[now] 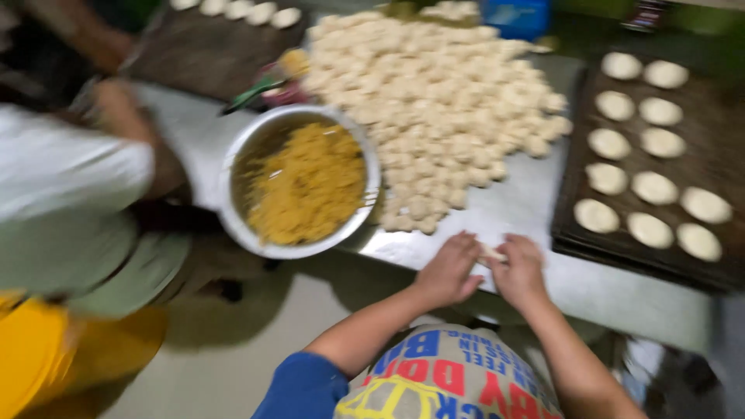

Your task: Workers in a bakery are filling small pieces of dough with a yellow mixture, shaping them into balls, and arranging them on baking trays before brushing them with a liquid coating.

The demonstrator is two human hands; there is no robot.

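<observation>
— Bearing surface? 
— One metal table [528,206], grey and shiny, seen from above.

— Landmark item? 
— One round metal bowl [371,174] of yellow crumbly filling, standing on the table's left part.

— Items placed from the bowl? 
— One large heap of pale dough balls [442,101], just right of the bowl and touching its rim. One dark baking tray [578,174] with flat dough rounds, well right of the bowl, past the heap. A second dark tray [202,54], behind the bowl to the left, with a row of rounds at its far edge. One blue container [516,15], far behind the bowl, beyond the heap; blurred.
</observation>
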